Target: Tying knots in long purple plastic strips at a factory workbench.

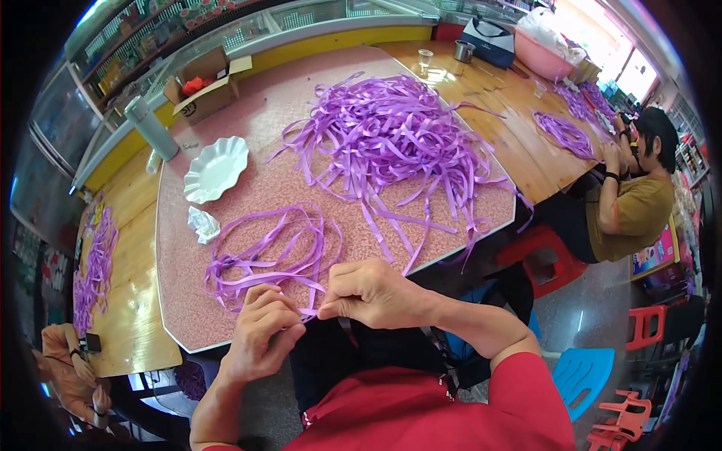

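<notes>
My left hand and my right hand are close together at the near edge of the pink speckled table. Both have curled fingers pinching a purple ribbon, a short stretch of which shows between them. This ribbon seems to run back to a loosely coiled bundle of purple ribbon lying just beyond my left hand. Farther back, a large tangled heap of purple ribbons covers the table's right half, some strands hanging over its edge. My fingertips partly hide what they grip.
Left on the table are a white scalloped plate, crumpled paper, a grey-green bottle and an open cardboard box. A person in a mustard shirt works at right, another person at lower left. A red stool stands nearby.
</notes>
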Motion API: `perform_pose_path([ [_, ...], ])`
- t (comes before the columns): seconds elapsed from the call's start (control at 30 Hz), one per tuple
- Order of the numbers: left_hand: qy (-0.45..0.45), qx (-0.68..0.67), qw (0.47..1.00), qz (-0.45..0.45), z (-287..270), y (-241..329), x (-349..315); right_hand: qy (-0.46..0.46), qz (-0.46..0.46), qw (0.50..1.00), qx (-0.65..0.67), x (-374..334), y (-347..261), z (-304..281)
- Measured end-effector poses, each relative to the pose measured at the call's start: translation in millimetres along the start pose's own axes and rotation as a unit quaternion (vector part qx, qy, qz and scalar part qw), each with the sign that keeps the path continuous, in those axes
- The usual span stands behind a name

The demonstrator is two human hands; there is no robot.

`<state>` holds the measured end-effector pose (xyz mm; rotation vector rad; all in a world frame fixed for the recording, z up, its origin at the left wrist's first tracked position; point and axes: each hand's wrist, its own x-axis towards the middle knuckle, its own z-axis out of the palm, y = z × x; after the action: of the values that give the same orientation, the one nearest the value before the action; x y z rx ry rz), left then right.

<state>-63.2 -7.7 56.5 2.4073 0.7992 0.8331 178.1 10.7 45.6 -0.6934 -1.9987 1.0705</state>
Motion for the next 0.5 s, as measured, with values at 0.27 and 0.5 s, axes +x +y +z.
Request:
perform_pose_path([
  [0.27, 0.103, -0.047, 0.983, -0.144, -12.5, -23.4, -12.0, 0.123, -0.092, 0.967, -0.201, 6.4, 31.7, -48.5],
  [0.5, 0.147, 0.082, 0.954, -0.247, -26.4, -52.2, -33.4, 0.056, 0.007, 0.902, -0.428, -46.1, 53.8, -138.1],
])
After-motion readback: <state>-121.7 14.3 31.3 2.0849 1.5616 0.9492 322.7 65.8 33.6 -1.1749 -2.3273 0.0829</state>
